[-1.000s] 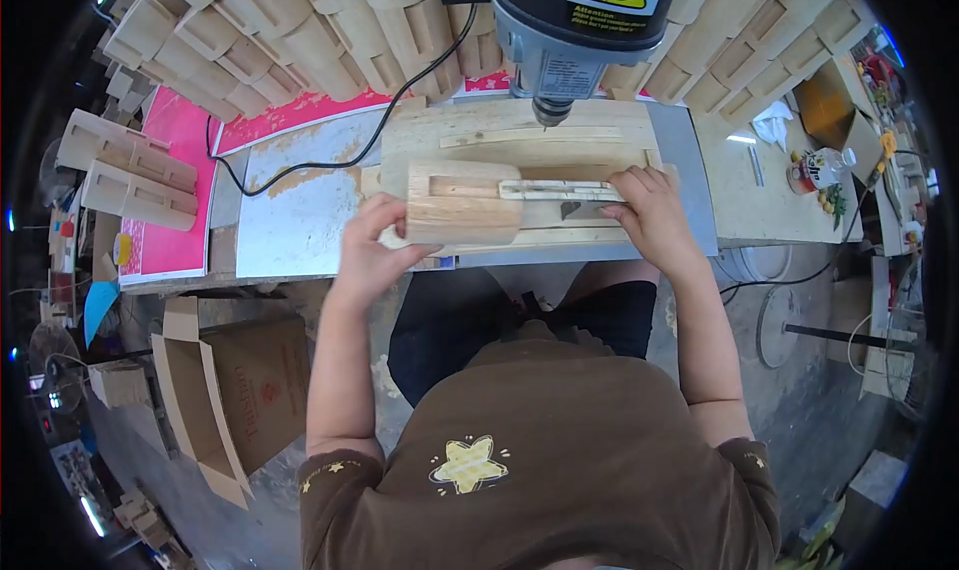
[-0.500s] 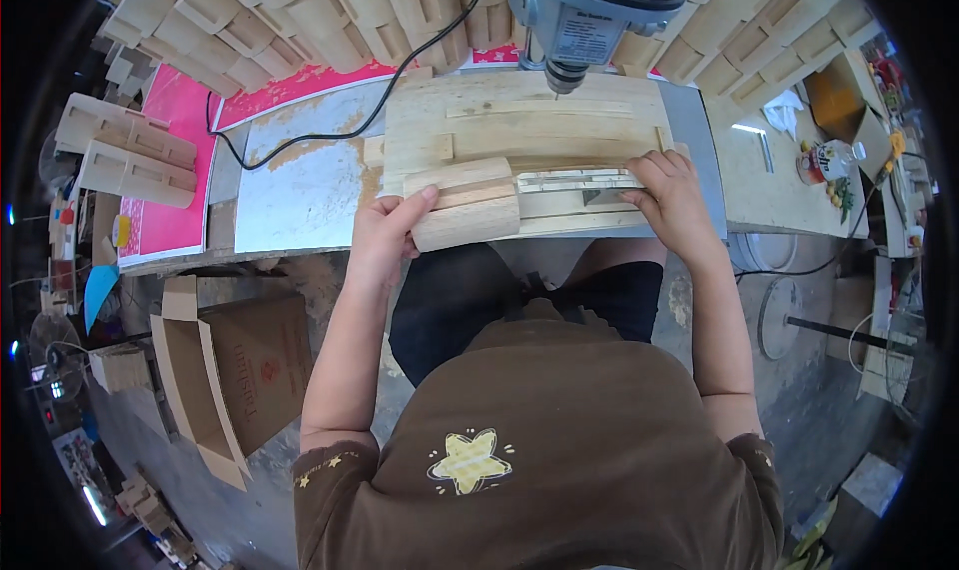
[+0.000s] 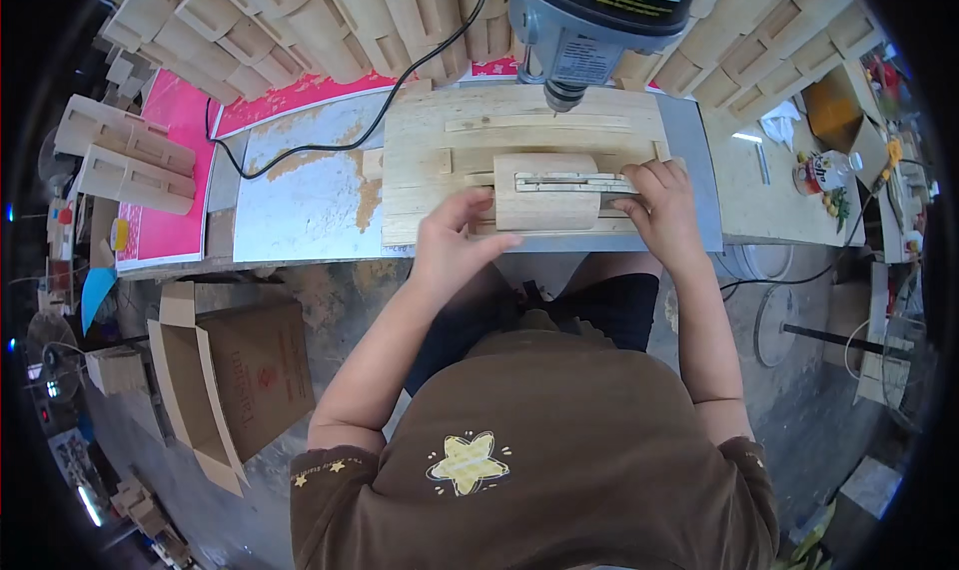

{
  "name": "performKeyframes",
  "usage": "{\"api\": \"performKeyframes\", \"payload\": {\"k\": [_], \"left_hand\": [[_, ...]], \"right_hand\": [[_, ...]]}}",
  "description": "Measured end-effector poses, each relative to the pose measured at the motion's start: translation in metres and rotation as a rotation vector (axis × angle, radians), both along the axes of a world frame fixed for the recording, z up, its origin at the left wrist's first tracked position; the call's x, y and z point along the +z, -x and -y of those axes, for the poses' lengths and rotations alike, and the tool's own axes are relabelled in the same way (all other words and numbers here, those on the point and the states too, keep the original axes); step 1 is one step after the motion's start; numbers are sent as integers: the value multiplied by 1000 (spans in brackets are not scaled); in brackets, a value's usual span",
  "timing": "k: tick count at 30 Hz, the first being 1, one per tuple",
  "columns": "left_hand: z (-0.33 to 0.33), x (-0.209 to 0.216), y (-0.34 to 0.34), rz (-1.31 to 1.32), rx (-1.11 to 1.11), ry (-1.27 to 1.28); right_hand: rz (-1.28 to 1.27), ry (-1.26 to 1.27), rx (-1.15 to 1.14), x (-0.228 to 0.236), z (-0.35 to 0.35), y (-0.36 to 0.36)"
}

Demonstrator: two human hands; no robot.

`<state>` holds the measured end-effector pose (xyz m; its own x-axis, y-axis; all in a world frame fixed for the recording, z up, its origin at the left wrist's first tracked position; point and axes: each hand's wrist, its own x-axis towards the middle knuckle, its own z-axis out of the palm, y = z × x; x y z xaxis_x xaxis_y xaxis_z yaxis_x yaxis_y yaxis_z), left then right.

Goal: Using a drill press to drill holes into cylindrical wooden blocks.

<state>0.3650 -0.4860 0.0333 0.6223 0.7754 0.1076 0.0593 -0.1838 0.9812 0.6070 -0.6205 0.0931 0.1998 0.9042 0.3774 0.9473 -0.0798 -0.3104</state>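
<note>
A rounded pale wooden block (image 3: 546, 212) lies on a wooden jig board (image 3: 415, 195), close to the board's near edge. Across the top of the block rests a narrow, whitish slotted strip (image 3: 569, 182). My right hand (image 3: 659, 205) pinches the strip's right end between thumb and fingers. At the block's left end is my left hand (image 3: 455, 240), its thumb and fingers spread apart. Its fingertips are close to the block, but I cannot tell whether they touch it. Beyond the board, a drill press (image 3: 589, 45) points its chuck (image 3: 564, 96) down.
Stacks of similar wooden blocks (image 3: 300, 15) line the back, and a pair (image 3: 135, 160) lies at the left. A black cable (image 3: 365, 135) crosses the bench. A clear jar (image 3: 827, 170) stands at the right. An open cardboard box (image 3: 250, 370) sits on the floor at left.
The wooden block has moved right, beneath the slotted strip. My left hand has let go of it and spread its fingers at the left end. My right hand keeps hold of the strip.
</note>
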Motion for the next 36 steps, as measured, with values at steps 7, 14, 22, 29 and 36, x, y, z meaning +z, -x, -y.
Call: {"api": "performKeyframes", "payload": {"k": [7, 14, 22, 29, 36], "left_hand": [[-14, -7, -32, -212, 144, -686], [-46, -20, -35, -326, 220, -690], [-58, -23, -27, -295, 149, -724], [-59, -17, -26, -347, 98, -725], [-57, -16, -25, -345, 104, -715]], "right_hand": [[36, -36, -152, -7, -33, -12], [-43, -95, -97, -15, -65, -15], [-582, -424, -46, 31, -59, -39], [-359, -678, -66, 169, -113, -54], [-96, -487, -171, 164, -86, -28]]}}
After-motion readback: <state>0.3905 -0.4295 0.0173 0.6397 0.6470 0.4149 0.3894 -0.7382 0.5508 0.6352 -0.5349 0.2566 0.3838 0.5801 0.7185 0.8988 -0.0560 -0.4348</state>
